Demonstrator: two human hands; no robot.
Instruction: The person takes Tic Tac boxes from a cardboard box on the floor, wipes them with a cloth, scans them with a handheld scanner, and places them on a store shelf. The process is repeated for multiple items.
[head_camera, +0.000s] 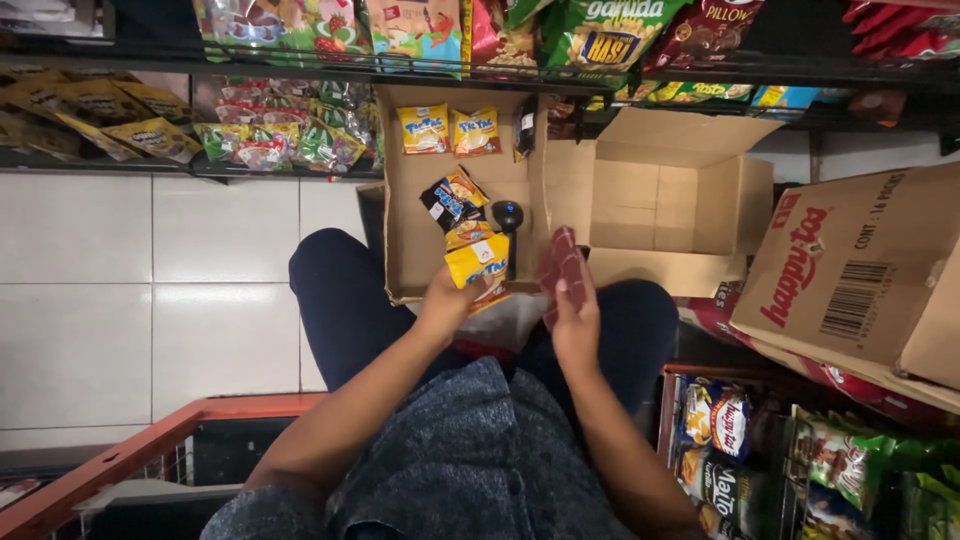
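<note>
Setting: shop aisle with a white tiled floor (150, 300), snack shelves up top, person sitting on the floor, knees in dark trousers

Closest stuff: red metal basket frame (120, 450) at the lower left, and a wire rack of snack bags (720, 430) at the lower right

Left hand: the left hand (450, 300) is clamped around a yellow snack packet (478, 265), held right at the near edge of the flat cardboard tray

Right hand: the right hand (575, 315) is gripping a dark red patterned packet (560, 265), held upright just beside the yellow one

Tray: the open brown cardboard tray (410, 240) sits past the knees; in it a black handheld scanner (508, 218), a mixed dark and orange packet (450, 198) and two more yellow packets (450, 130) at the far end

Next to it: an empty open cardboard box (650, 200) touching the tray's right side

Right edge: a big closed brown carton (860, 270) tilted over red bags

Far back: shelf of green and yellow snack bags (280, 140)
</note>
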